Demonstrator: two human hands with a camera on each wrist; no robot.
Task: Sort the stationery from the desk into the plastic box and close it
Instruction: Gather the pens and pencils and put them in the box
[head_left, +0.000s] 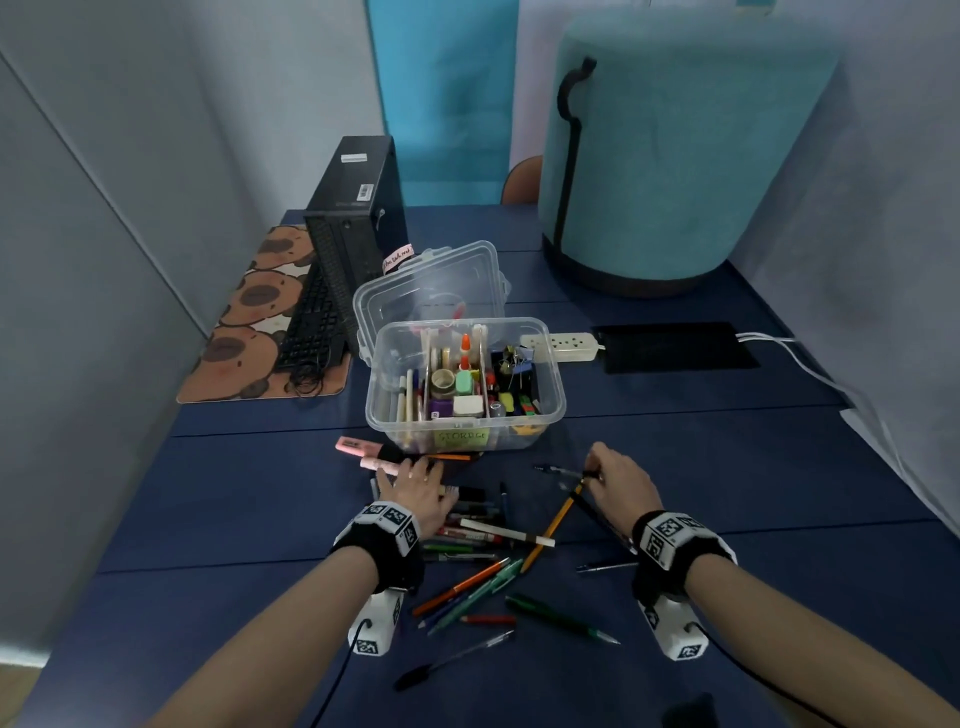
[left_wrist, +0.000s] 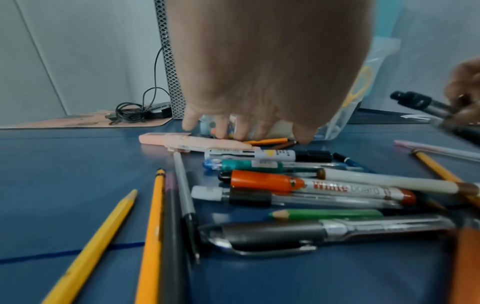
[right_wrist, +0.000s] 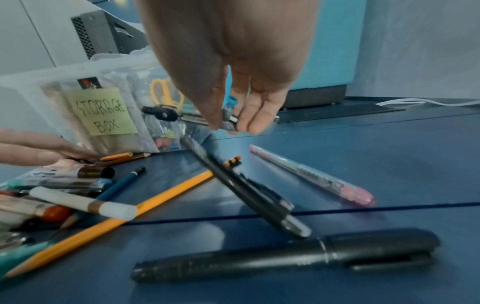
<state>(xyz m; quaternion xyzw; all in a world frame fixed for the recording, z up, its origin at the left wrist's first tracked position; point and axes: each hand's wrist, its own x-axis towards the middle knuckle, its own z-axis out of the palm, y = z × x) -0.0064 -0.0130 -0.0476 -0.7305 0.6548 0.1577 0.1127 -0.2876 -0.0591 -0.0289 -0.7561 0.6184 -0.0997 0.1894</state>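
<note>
Pens and pencils (head_left: 483, 540) lie scattered on the dark blue worktop (head_left: 779, 467). The left hand (head_left: 413, 488) rests flat, fingers straight, on a pink marker (head_left: 363, 453). The right hand (head_left: 618, 480) pinches black pens (right_wrist: 233, 185) in its fingers. Just beyond stands the clear plastic box (head_left: 465, 384), lid (head_left: 431, 286) open. Farther back are a computer (head_left: 358, 228), a teal stool (head_left: 675, 156) and grey walls (head_left: 104, 208).

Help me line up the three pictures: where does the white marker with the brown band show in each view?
Head: white marker, centre, lying across the pen pile between the hands.
Left wrist: right of centre, on top of the whiteboard marker.
Right wrist: lower left, across the yellow pencil.
Shared landmark: the clear plastic box behind the pile.
</note>
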